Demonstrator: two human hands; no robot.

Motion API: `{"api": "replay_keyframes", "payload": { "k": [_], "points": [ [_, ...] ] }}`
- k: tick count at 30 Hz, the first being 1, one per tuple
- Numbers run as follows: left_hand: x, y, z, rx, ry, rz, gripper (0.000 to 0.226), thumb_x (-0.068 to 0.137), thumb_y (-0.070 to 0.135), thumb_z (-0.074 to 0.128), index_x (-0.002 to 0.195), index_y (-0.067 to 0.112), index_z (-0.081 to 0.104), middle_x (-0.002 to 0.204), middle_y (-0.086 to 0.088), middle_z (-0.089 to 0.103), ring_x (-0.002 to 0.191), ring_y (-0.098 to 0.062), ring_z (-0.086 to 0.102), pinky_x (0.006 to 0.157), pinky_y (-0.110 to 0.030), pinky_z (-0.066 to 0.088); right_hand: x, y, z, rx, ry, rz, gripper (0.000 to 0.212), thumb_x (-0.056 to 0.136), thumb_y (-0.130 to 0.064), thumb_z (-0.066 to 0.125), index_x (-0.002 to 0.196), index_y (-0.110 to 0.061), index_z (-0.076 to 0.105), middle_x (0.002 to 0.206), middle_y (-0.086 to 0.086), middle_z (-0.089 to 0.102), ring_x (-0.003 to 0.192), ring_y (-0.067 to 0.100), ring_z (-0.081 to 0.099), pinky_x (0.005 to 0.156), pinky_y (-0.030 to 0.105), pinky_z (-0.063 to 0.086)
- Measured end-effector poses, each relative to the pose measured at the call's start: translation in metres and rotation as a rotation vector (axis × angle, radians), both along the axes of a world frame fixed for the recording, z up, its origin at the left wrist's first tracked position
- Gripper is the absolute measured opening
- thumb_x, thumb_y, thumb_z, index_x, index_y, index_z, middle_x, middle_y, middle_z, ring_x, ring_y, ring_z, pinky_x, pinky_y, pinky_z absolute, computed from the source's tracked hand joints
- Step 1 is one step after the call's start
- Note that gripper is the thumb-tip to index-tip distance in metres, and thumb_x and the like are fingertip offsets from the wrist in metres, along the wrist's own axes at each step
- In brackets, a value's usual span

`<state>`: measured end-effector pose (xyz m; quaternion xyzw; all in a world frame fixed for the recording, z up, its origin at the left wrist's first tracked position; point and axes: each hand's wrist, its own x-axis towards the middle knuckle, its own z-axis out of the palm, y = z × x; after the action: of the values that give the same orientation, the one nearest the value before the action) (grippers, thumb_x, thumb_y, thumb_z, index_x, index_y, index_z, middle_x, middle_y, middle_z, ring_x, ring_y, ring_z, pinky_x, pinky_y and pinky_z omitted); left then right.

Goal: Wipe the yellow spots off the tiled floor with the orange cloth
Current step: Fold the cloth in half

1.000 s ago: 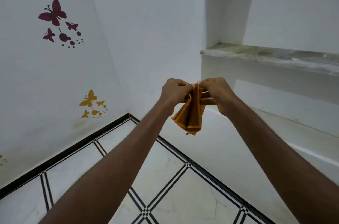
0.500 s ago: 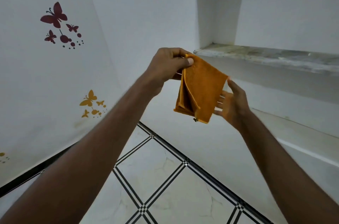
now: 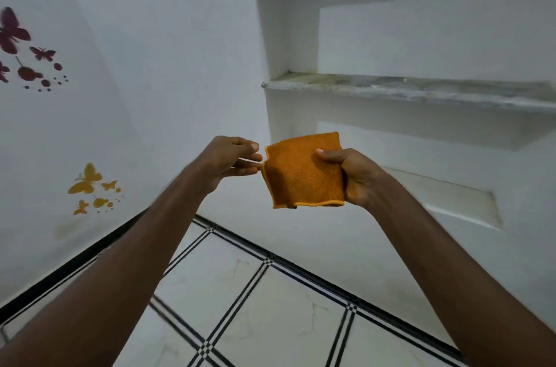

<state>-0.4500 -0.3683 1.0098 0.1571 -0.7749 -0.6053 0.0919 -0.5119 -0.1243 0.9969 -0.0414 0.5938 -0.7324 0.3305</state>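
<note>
The orange cloth is folded into a small square and held up at chest height in front of the white wall. My right hand grips its right edge, thumb on the front face. My left hand is just left of the cloth, its fingertips at the folded left edge and not closed around it. Below lies the tiled floor, white marble-like tiles with black striped borders. I cannot make out any yellow spots on the tiles in view.
A stone shelf sits in a wall niche at the upper right, with a lower ledge beneath it. Yellow butterfly stickers and dark red butterfly stickers mark the left wall. A black skirting line runs along the wall's foot.
The cloth passed from my left hand to my right hand and now shows its flat folded face. My left hand has let go and stays beside the edge. The view tilted slightly up.
</note>
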Motion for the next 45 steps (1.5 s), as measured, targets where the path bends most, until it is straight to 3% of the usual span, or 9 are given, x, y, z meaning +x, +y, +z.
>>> {"api": "replay_keyframes", "payload": {
  "k": [8, 18, 28, 30, 34, 37, 45],
  "points": [
    [0.009, 0.154, -0.026, 0.114, -0.055, -0.380, 0.029, 0.094, 0.023, 0.067, 0.116, 0.005, 0.068, 0.107, -0.015, 0.075, 0.094, -0.027, 0.075, 0.081, -0.033, 0.061, 0.089, 0.162, -0.010, 0.068, -0.002, -0.380, 0.039, 0.101, -0.025, 0.059, 0.134, -0.016, 0.043, 0.112, 0.011, 0.062, 0.099, 0.037, 0.063, 0.069, 0.050, 0.052],
    [0.075, 0.481, -0.016, 0.128, -0.062, -0.909, 0.028, 0.097, 0.022, 0.062, 0.117, 0.005, 0.068, 0.109, -0.016, 0.074, 0.096, -0.027, 0.075, 0.088, -0.037, 0.059, 0.276, 0.458, -0.008, 0.045, 0.029, -0.905, 0.048, 0.101, -0.029, 0.057, 0.144, -0.011, 0.044, 0.130, 0.019, 0.063, 0.113, 0.042, 0.063, 0.081, 0.057, 0.055],
    [0.284, 0.888, -0.059, 0.182, -0.202, -1.365, 0.027, 0.099, 0.016, 0.057, 0.119, 0.001, 0.064, 0.104, -0.018, 0.072, 0.080, -0.021, 0.072, 0.068, -0.026, 0.061, 0.571, 0.765, -0.032, 0.001, 0.006, -1.443, 0.034, 0.103, -0.027, 0.053, 0.133, -0.011, 0.052, 0.115, 0.015, 0.068, 0.102, 0.037, 0.066, 0.078, 0.053, 0.053],
    [0.319, 0.947, -0.068, 0.183, -0.236, -1.417, 0.024, 0.100, 0.016, 0.055, 0.116, 0.001, 0.065, 0.100, -0.016, 0.072, 0.076, -0.020, 0.073, 0.071, -0.028, 0.060, 0.618, 0.807, -0.039, -0.016, -0.012, -1.513, 0.030, 0.104, -0.026, 0.053, 0.130, -0.012, 0.053, 0.113, 0.014, 0.068, 0.101, 0.036, 0.065, 0.077, 0.053, 0.052],
    [0.397, 1.064, -0.087, 0.177, -0.291, -1.574, 0.025, 0.096, 0.020, 0.060, 0.113, 0.004, 0.069, 0.101, -0.014, 0.075, 0.088, -0.024, 0.075, 0.073, -0.029, 0.059, 0.713, 0.886, -0.056, -0.040, -0.072, -1.673, 0.039, 0.101, -0.027, 0.057, 0.137, -0.014, 0.046, 0.124, 0.016, 0.064, 0.113, 0.040, 0.062, 0.083, 0.057, 0.053],
    [0.454, 1.144, -0.102, 0.172, -0.331, -1.689, 0.024, 0.095, 0.022, 0.061, 0.110, 0.006, 0.071, 0.102, -0.015, 0.075, 0.092, -0.026, 0.075, 0.086, -0.035, 0.058, 0.779, 0.943, -0.074, -0.049, -0.117, -1.789, 0.041, 0.101, -0.028, 0.058, 0.137, -0.016, 0.044, 0.123, 0.016, 0.063, 0.112, 0.041, 0.062, 0.082, 0.058, 0.052],
    [0.561, 1.348, -0.178, 0.101, -0.459, -1.899, 0.029, 0.097, 0.027, 0.062, 0.115, 0.006, 0.069, 0.107, -0.014, 0.075, 0.098, -0.026, 0.074, 0.085, -0.034, 0.059, 0.885, 1.099, -0.142, -0.126, -0.195, -2.001, 0.048, 0.099, -0.029, 0.062, 0.141, -0.020, 0.043, 0.129, 0.016, 0.062, 0.115, 0.042, 0.061, 0.084, 0.059, 0.053]
  ]
}}
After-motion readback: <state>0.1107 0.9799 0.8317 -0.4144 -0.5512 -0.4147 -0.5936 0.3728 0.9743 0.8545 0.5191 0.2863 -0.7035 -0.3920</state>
